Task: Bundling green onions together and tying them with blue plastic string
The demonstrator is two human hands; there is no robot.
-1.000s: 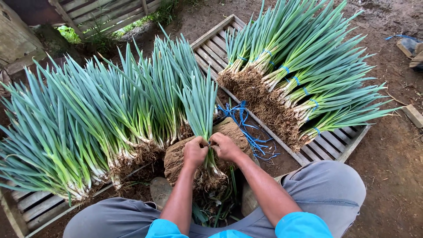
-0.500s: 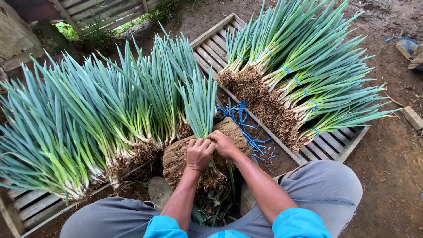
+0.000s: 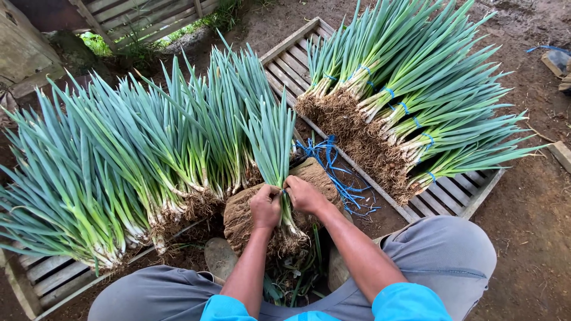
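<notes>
On stump, both hands still gripping bunch.

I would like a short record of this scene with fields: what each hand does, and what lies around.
Left hand: grips the small bunch of green onions near its base
Right hand: pinches the same bunch, beside the left
Under bunch: tree stump
Left pallet: untied onions
Right pallet: tied bundles
Between: blue strings

I see waxy, matt green onion leaves with rough, soil-caked roots, weathered slatted wooden pallets, thin blue plastic twine, and damp, rough earth.
</notes>
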